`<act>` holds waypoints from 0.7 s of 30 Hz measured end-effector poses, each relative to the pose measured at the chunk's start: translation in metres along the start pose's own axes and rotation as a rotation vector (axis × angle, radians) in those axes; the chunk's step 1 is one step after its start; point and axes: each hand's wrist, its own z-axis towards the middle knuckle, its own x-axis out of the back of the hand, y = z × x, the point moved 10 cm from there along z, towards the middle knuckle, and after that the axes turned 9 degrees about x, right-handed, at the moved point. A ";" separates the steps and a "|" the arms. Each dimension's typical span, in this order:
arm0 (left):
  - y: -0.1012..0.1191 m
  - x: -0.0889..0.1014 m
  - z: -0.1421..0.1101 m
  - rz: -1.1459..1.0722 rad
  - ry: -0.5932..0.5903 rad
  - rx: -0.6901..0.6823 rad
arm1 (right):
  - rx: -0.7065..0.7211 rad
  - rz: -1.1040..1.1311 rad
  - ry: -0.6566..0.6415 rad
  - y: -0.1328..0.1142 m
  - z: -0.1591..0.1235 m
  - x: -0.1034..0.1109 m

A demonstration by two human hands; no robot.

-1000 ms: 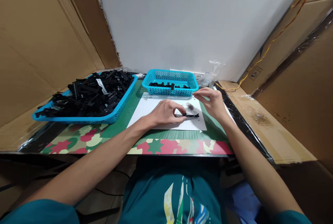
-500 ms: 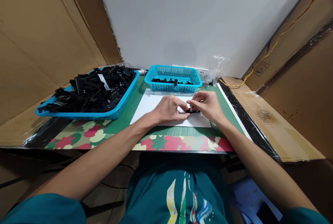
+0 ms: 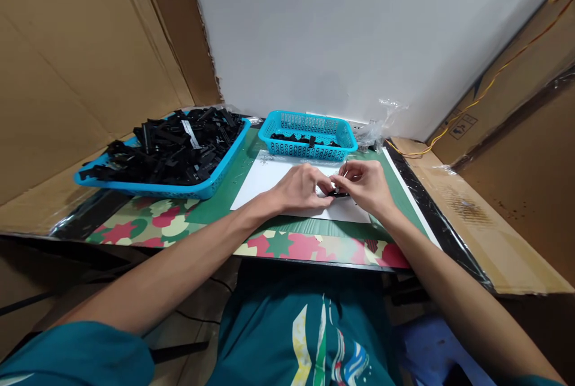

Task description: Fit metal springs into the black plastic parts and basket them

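Observation:
A small black plastic part (image 3: 338, 193) lies on a white sheet of paper (image 3: 269, 178) on the table. My left hand (image 3: 303, 187) is closed, its fingertips pinching the left end of the part. My right hand (image 3: 366, 184) is closed too, its fingers pinched at the part's right side; whether it holds something small besides the part I cannot make out. Both hands meet over the paper's near right area and hide most of the part.
A large blue tray (image 3: 211, 175) heaped with black plastic parts stands at the left. A small blue basket (image 3: 309, 149) with a few black parts is behind the paper. A clear plastic bag (image 3: 377, 128) lies at the back right. Cardboard walls flank the table.
My right hand came from the back right of the paper to the black part and pinched shut against it. My left hand stayed on the part. The view shifted slightly.

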 end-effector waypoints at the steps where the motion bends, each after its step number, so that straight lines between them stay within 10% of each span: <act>1: 0.000 0.000 0.000 -0.011 -0.006 0.000 | 0.004 -0.021 -0.018 -0.001 0.000 -0.001; 12: 0.006 0.011 -0.001 -0.034 0.059 -0.082 | 0.052 0.001 0.171 -0.005 -0.002 0.017; 21: -0.013 0.141 0.000 0.340 0.691 0.249 | 0.058 -0.479 0.166 0.014 0.004 0.040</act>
